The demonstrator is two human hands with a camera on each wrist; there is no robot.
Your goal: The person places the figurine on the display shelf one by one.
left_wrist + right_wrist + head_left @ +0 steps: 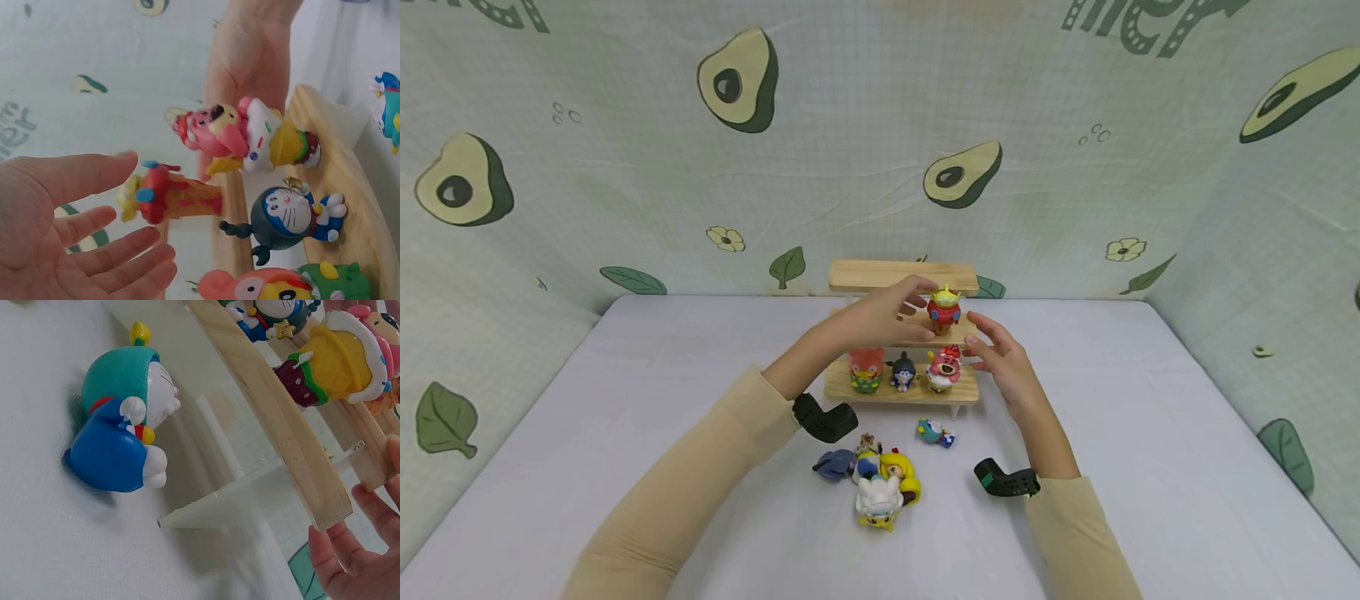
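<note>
A red figure with a yellow three-pointed top (943,310) stands upright on the middle shelf (887,333) of a wooden stand. My left hand (883,317) is just left of it, fingers spread; in the left wrist view a gap shows between this hand (81,231) and the figure (169,194). My right hand (1011,371) is at the stand's right end, fingers loosely bent and holding nothing. In the right wrist view its fingertips (319,540) lie close to the board ends; whether they touch I cannot tell.
On the bottom shelf (902,396) stand a pink-and-green figure (866,371), a dark-hooded one (902,372) and a pink bear (943,368). A teal-and-blue figure (936,432) lies in front; several more, including a blue-grey one (835,465), cluster nearer me.
</note>
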